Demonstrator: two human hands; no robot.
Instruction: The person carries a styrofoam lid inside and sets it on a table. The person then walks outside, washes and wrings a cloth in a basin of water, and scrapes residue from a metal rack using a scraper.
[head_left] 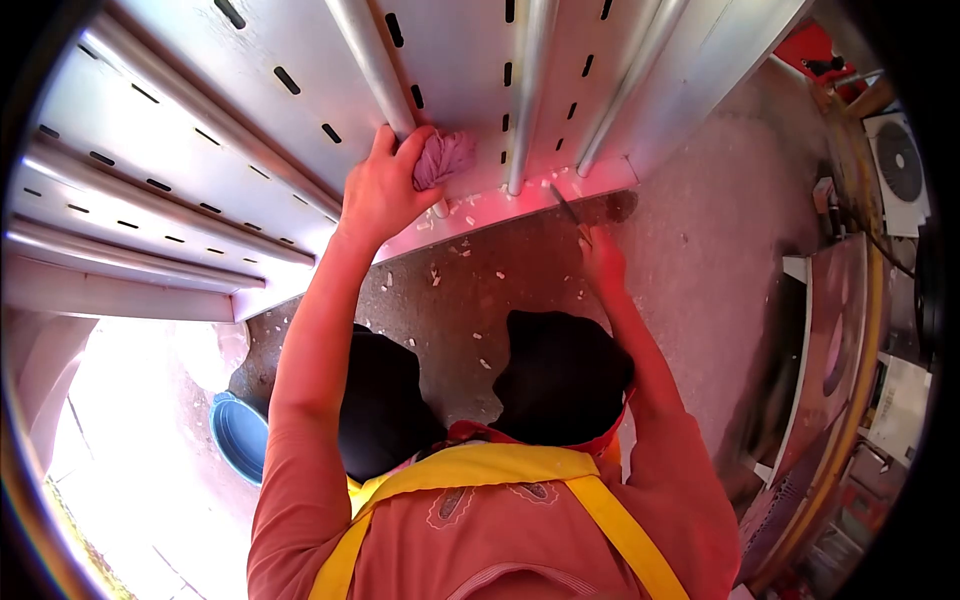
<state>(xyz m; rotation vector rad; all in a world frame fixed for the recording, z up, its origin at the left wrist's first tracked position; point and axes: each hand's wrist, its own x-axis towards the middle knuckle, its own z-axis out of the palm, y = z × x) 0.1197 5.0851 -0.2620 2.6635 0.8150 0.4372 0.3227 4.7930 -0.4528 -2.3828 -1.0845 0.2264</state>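
My left hand (385, 190) is closed around a crumpled purple cloth (443, 160), beside one of the metal bars (370, 65) of a slotted metal frame (455, 60). To the right and lower, my right hand (603, 258) grips a thin, dark, blade-like tool (566, 208). The tool's tip is near the frame's bottom ledge (510, 200), close to the foot of a bar. Small pale chips lie on the ledge and on the floor (470, 290) below it.
A blue basin (240, 437) stands on the floor at the left. Along the right side are a metal cabinet (835, 350), a white fan unit (899, 160) and a red object (803, 48). My knees, in black, are below the ledge.
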